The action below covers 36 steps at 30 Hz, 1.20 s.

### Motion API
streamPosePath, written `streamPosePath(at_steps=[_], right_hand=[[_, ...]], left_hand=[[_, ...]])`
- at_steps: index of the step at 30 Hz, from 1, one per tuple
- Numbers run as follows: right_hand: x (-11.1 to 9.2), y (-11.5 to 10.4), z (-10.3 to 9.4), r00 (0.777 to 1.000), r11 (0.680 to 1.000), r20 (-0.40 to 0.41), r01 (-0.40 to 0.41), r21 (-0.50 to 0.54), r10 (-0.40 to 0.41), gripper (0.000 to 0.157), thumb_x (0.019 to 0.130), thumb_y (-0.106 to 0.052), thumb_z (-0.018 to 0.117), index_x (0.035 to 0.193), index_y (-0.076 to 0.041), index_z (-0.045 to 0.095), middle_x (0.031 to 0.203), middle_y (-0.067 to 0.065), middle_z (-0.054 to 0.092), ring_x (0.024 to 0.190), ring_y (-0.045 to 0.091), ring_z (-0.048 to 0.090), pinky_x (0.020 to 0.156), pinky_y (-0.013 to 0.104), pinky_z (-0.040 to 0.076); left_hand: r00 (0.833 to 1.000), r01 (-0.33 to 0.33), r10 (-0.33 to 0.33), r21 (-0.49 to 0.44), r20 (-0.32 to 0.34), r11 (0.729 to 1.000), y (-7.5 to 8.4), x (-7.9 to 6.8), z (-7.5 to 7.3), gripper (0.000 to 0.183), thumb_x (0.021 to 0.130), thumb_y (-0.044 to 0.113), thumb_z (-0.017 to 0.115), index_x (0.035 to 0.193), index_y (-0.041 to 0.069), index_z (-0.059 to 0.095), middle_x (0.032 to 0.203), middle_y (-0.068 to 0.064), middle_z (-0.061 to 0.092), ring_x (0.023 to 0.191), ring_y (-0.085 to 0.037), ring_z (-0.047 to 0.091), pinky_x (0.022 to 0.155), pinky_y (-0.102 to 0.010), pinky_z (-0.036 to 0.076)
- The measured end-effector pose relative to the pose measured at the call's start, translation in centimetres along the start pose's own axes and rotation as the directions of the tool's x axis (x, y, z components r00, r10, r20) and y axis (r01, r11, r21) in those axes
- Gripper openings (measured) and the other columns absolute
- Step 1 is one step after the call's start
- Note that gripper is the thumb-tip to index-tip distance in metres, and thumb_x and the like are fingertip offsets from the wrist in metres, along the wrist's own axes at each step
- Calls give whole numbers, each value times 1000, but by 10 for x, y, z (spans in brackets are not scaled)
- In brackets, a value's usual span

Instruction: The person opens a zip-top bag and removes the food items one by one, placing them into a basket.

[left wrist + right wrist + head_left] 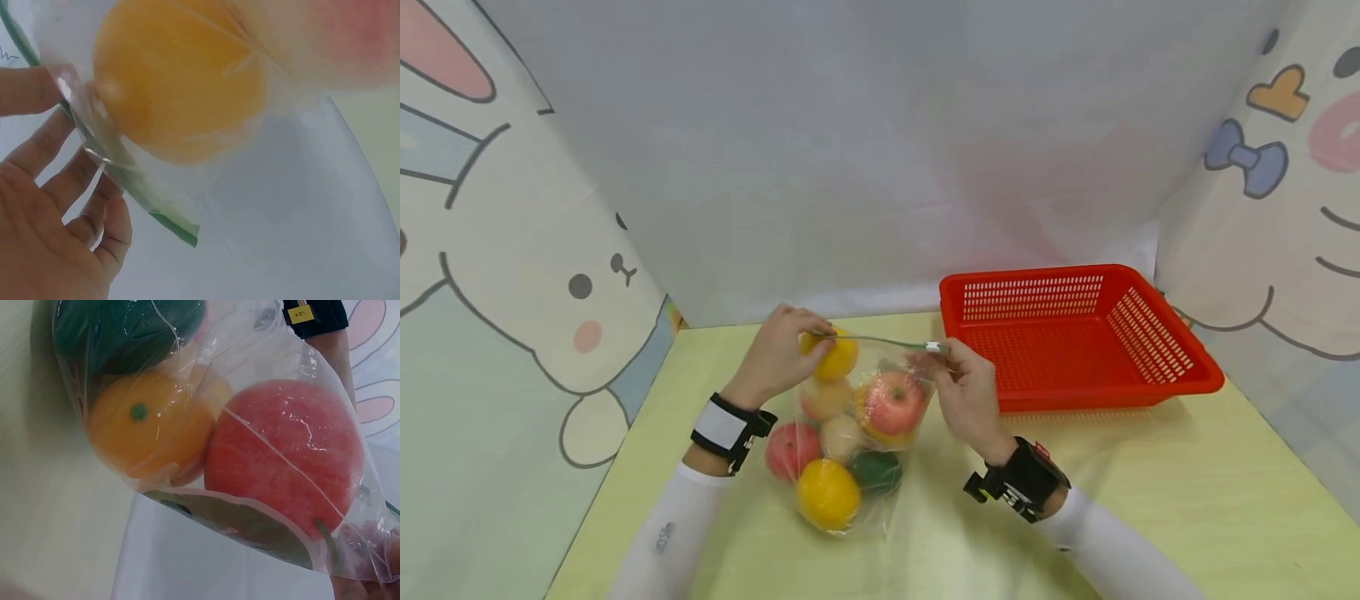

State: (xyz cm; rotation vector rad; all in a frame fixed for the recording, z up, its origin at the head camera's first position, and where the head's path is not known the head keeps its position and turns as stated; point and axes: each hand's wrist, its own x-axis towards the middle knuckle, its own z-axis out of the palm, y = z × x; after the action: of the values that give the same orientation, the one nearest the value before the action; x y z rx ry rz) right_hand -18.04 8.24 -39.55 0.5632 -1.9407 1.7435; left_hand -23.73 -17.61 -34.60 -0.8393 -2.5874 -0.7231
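A clear zip bag (880,360) full of toy fruit hangs between both hands over the table. My left hand (784,350) pinches one end of its green zip strip (175,228) between thumb and fingers. At the opposite end, my right hand (966,396) pinches the strip beside a white slider (933,347). Through the plastic show a red apple (895,402), a yellow fruit (838,357) near the top, another yellow one (828,494) at the bottom, a pinkish-red fruit (792,451) and a dark green one (877,472). An orange (150,425) appears in the right wrist view.
A red plastic basket (1150,387) with slotted walls stands at the back right of the pale yellow table (1165,483). Its visible floor is bare. White cloth (850,167) rises behind the table, and cartoon-printed sheets (512,275) flank both sides.
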Motion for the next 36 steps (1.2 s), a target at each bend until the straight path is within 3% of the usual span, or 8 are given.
streamPosePath(at_steps=[5, 8, 11, 16, 20, 23, 29, 36], right_hand=[[8, 4, -5, 1000, 1000, -15, -17, -17, 16, 9, 92, -6, 62, 98, 0, 66, 97, 18, 74, 84, 24, 73, 77, 25, 58], [17, 7, -8, 999, 999, -36, -20, -38, 19, 9, 93, -7, 61, 99, -2, 67, 97, 16, 74, 83, 22, 73, 76, 25, 58], [27, 10, -12, 998, 999, -57, -7, -42, 4, 11, 93, -2, 60, 101, -2, 68, 98, 17, 74, 82, 23, 73, 75, 24, 58], [41, 8, -15, 995, 997, -97, 32, -70, -38, 17, 92, 7, 57, 100, 0, 69, 96, 20, 74, 81, 22, 73, 74, 21, 58], [47, 4, -14, 992, 994, -112, 51, -92, -61, 15, 93, 3, 57, 99, -3, 70, 95, 17, 74, 79, 15, 73, 75, 19, 57], [43, 3, -15, 993, 993, -87, 71, -99, -80, 13, 94, -1, 59, 99, -4, 70, 94, 16, 74, 79, 15, 72, 74, 18, 56], [24, 2, -18, 994, 979, -39, 89, -182, -97, 14, 88, 2, 66, 100, -2, 71, 96, 16, 74, 80, 16, 68, 73, 11, 51], [3, 4, -19, 990, 979, 10, 139, -150, -139, 21, 80, 8, 71, 100, 2, 71, 95, 18, 73, 88, 5, 67, 86, 13, 52]], left_hand=[[993, 4, -9, -42, -118, 999, -3, 5, 3, 7, 87, 18, 72, 90, 13, 77, 88, -4, 75, 89, -28, 56, 88, -41, 41], [972, -12, 6, -26, -236, 1000, 2, 7, 5, 7, 86, 18, 73, 87, 12, 77, 83, -4, 74, 86, -26, 58, 89, -42, 43], [934, -52, 55, 18, -354, 998, 12, 7, 6, 7, 86, 16, 73, 85, 10, 76, 80, -5, 73, 80, -25, 59, 83, -40, 45], [852, -103, 147, 114, -503, 988, 25, 3, 3, 7, 84, 14, 74, 84, 6, 75, 75, -7, 68, 72, -26, 54, 71, -37, 43], [818, -103, 167, 147, -550, 984, 30, -1, 0, 11, 86, 17, 74, 84, 7, 75, 75, -9, 67, 70, -27, 53, 67, -35, 44], [829, -105, 167, 145, -533, 984, 30, -8, -1, 10, 86, 17, 74, 84, 8, 75, 76, -8, 67, 69, -25, 53, 66, -33, 43], [875, -127, 165, 112, -455, 986, 23, -28, 7, 6, 81, 12, 77, 86, 9, 75, 77, -5, 69, 71, -22, 53, 69, -34, 42], [882, -157, 166, 58, -441, 986, 17, -43, 16, 9, 80, 14, 78, 87, 9, 75, 81, -5, 69, 75, -22, 54, 72, -33, 41]])
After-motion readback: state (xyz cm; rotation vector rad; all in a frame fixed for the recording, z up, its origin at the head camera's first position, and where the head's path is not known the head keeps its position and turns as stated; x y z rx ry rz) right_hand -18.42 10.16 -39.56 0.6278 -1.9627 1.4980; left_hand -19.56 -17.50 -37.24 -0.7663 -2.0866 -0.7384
